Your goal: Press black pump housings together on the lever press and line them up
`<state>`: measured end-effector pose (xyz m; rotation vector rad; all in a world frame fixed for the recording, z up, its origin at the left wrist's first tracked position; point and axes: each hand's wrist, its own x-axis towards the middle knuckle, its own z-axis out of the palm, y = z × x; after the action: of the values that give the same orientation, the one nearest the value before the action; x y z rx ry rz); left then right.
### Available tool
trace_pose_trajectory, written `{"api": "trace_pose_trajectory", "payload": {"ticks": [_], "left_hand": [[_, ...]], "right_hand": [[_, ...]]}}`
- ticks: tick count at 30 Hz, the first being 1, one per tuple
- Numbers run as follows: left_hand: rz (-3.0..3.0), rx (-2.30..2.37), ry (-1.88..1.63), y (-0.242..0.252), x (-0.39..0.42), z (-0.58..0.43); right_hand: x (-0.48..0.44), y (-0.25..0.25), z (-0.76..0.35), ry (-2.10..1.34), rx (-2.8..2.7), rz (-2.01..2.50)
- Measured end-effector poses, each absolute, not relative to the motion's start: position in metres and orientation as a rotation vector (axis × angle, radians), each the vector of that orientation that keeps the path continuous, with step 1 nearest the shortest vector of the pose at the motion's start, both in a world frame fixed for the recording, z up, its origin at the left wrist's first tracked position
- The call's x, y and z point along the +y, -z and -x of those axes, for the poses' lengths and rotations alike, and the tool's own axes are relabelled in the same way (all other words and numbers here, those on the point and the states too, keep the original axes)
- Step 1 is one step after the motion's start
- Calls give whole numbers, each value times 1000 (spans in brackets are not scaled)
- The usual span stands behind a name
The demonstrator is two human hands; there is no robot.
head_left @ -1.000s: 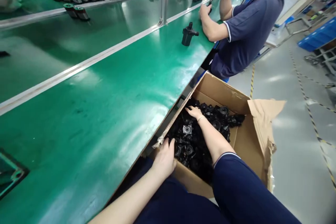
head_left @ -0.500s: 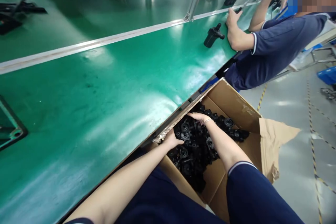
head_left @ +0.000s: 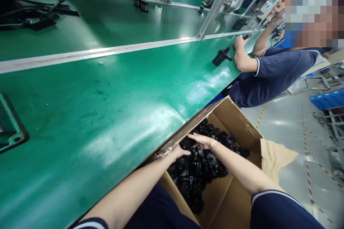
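Observation:
An open cardboard box (head_left: 245,121) full of black parts (head_left: 199,164) stands against the edge of the green table. Both hands are inside it, near the wall on the table side. My left hand (head_left: 181,152) has its thumb stretched out toward a dark round part (head_left: 187,143). On the other side of that part is my right hand (head_left: 202,141), its thumb and fingers around its edge. The lower fingers of my left hand are hidden behind the box wall. A bracelet circles my right wrist.
The green table (head_left: 107,96) runs along the left. On it lies a black part (head_left: 222,56) near a co-worker's arm (head_left: 243,59). A metal post (head_left: 215,10) rises behind. Brown paper (head_left: 276,157) hangs over the box's right side. A frame (head_left: 16,125) lies far left.
The camera view has tilted up, showing more of the background. My right hand has moved closer to my left, and a dark round part now shows between them.

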<state>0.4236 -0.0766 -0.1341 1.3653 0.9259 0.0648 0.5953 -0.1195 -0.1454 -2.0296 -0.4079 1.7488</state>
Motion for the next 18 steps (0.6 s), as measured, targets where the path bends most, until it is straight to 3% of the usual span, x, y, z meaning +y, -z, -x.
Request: {"api": "trace_pose_trajectory", "payload": {"ticks": [13,18], "left_hand": [[-1471,859,23,152,-93,-409],[-1662,721,-36,131,-95,-415]], "right_hand": [[-179,127,-542,-1567,-115,1893],[-201,97,-532,-1344,-96,1880]]}}
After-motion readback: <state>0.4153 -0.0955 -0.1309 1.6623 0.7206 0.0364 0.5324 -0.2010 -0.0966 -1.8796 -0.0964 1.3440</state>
